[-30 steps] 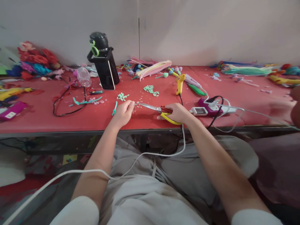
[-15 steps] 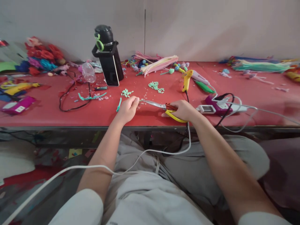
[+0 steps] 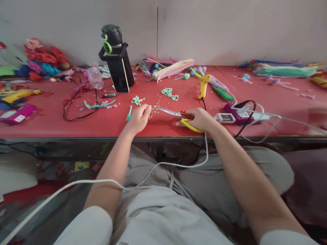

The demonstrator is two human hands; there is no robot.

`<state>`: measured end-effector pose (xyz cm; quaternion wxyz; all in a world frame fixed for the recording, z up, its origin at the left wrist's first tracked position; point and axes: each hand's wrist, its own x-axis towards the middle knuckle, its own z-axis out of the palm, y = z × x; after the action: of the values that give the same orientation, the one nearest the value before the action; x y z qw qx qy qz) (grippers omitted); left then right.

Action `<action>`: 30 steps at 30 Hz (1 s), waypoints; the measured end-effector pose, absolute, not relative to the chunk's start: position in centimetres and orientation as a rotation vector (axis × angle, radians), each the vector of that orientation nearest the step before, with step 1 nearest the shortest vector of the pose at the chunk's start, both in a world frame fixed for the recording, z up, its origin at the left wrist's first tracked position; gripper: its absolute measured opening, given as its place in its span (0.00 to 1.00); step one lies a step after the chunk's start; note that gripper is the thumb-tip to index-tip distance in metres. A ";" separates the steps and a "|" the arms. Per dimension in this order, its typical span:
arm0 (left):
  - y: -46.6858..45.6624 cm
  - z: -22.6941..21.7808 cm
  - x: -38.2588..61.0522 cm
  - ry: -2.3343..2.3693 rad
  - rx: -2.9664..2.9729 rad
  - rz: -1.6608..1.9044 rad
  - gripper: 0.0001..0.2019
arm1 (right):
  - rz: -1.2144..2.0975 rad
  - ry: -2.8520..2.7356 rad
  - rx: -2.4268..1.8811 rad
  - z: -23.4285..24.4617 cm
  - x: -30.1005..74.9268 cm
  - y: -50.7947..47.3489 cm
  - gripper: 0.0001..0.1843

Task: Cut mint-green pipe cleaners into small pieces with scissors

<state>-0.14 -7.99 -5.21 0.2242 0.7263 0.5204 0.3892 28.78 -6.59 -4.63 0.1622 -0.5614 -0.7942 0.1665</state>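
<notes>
Forearms both reach forward over the near edge of the red table (image 3: 51,126), wrists resting low on it. The left hand (image 3: 138,119) is curled, knuckles up, with its fingertips (image 3: 147,109) bunched together in a pinch. Whatever they grip is too small to make out. The right hand (image 3: 200,119) is clamped around the yellow and red handles of the scissors (image 3: 170,112). The blades lie nearly together and point to ten o'clock, their tip just beside the left fingertips. A teal stem piece (image 3: 129,114) lies at nine o'clock of the left hand, close to it. Mint cuttings (image 3: 138,100) sit at twelve o'clock of that hand. A yellow glue gun (image 3: 203,86) stands at twelve o'clock of the right hand.
</notes>
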 end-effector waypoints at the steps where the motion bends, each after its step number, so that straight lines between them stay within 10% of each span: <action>1: -8.1 -5.1 -0.1 1.440 2.010 1.075 0.20 | 0.478 -2.268 -1.598 -4.6 28.8 -6.7 0.40; 30: -7.1 -3.8 -1.8 1.666 2.030 1.231 0.18 | 0.472 -2.233 -1.648 -4.4 28.2 -6.5 0.38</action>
<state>-1.78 -7.14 -3.80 0.1204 0.6948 0.5704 0.4212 28.22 -6.53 -4.40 0.1625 -0.5776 -0.7827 0.1656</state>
